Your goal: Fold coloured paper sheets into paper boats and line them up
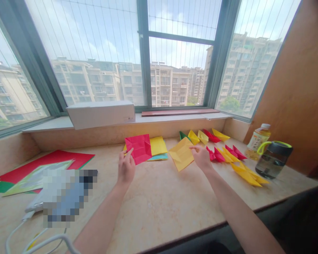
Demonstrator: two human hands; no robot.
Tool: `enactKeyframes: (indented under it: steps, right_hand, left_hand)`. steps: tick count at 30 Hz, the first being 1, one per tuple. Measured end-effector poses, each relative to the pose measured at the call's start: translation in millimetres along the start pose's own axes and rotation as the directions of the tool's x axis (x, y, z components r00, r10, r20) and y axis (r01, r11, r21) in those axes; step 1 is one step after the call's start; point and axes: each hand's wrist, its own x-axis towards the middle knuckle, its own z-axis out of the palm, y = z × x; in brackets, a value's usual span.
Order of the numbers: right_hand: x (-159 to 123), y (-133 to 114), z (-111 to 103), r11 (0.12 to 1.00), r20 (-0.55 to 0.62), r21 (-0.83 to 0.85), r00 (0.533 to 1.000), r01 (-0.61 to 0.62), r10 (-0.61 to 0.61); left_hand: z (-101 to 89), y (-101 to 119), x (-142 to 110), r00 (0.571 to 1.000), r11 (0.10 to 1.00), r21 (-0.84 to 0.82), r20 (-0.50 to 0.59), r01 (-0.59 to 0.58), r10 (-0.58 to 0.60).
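Observation:
Between the fingers of my left hand [126,167] is a pink square of origami paper [140,149] with crease lines across it. Behind it lie yellow paper sheets [159,145] on top of a light blue sheet [159,157]. My right hand [200,157] pinches the corner of a creased orange-yellow square of paper [180,155], tilted like a diamond. Just beyond that hand stand several folded paper boats in a row, among them a dark green one [184,135] and a red one [211,136]. Folded pink and yellow paper shapes [225,154] lie to its right.
A drink bottle [257,143] and a dark water cup [274,160] stand at the right. Red paper [69,159], a blurred-out device [69,194] and white cables [53,240] lie at the left. A white box [102,115] sits on the window sill.

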Motion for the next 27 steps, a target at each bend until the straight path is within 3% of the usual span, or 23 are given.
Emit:
enactKeyframes:
  steps: [6,13,18,24,27]
  right_hand:
    - [-1,0,5,0.997,-0.006,0.053,0.998,0.062,-0.062]
    - [-17,5,32,0.992,0.125,0.038,0.985,0.118,-0.122]
    - [-25,4,34,0.988,0.190,0.028,0.970,0.151,-0.153]
    - [-30,-19,44,0.979,0.276,0.145,0.945,0.142,-0.178]
    - [-33,-40,70,0.974,0.322,0.216,0.936,0.075,-0.144]
  left_hand:
    - [-1.5,6,-2,1.000,1.000,-0.020,0.003,0.005,-0.005]
    - [-7.4,14,-3,0.999,0.995,-0.089,-0.029,0.040,-0.043]
    - [-5.2,16,-7,1.000,0.989,-0.145,-0.011,0.005,-0.006]
    - [2.1,24,-16,1.000,0.974,-0.226,-0.011,-0.011,0.009]
    - [4.1,27,-18,0.993,0.929,-0.349,0.050,0.119,-0.109]
